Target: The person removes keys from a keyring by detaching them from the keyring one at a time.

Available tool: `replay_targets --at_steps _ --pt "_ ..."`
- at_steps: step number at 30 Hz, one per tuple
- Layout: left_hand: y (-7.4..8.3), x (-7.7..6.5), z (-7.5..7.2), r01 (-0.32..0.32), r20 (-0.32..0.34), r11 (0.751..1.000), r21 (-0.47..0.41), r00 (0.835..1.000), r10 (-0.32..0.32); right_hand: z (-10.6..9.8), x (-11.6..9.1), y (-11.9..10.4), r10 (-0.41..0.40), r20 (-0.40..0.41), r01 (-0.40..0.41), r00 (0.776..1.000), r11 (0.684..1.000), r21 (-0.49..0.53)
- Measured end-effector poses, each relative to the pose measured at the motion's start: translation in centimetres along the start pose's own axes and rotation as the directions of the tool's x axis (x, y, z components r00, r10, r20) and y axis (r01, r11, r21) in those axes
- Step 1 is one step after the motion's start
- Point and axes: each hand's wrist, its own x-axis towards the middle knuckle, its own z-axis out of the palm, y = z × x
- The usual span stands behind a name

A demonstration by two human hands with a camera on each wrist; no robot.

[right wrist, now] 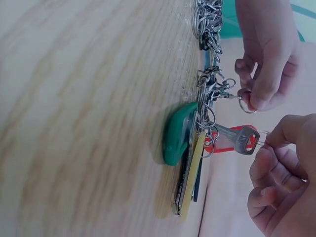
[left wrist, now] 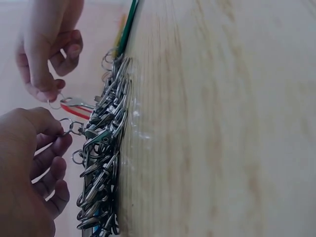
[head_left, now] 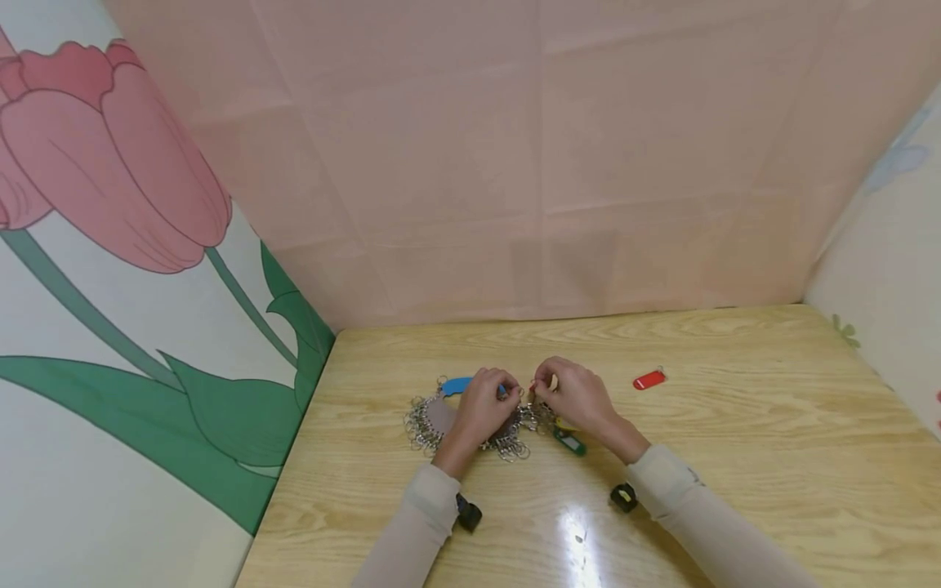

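Observation:
My left hand [head_left: 487, 406] pinches a metal split ring [left wrist: 65, 126], which is joined to a clasp at the edge of a bunch of metal clasps and rings [head_left: 422, 425]. Close by on the right, my right hand [head_left: 577, 396] holds a thin ring between thumb and finger. From that ring hang a silver key [right wrist: 243, 139] and a red key tag [right wrist: 224, 143]. The two hands are a small gap apart. The clasps fringe a grey-brown flat piece [head_left: 440, 415], partly hidden beneath my left hand. A green key tag [head_left: 569, 442] and a yellow tag [right wrist: 192, 175] lie beside the bunch.
Another red key tag [head_left: 650, 380] with a ring lies on the wooden table [head_left: 772, 425] to the right. A blue piece [head_left: 456, 385] sits at the bunch's far edge. Behind the table stands a pink-covered wall [head_left: 441, 163]; a tulip-printed wall [head_left: 147, 180] is on the left.

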Motion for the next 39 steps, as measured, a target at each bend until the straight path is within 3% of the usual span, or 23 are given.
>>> replay_targets --at_steps 10,39 --pt "0.4 -0.2 -0.7 0.028 0.031 1.000 0.001 0.999 -0.028 -0.3 0.1 0.2 -0.011 -0.017 0.011 1.000 1.000 -0.006" --pt "0.0 -0.6 -0.7 0.022 0.021 1.000 0.006 1.000 -0.022 -1.6 -0.1 1.0 -0.009 -0.012 0.009 1.000 0.999 -0.032"
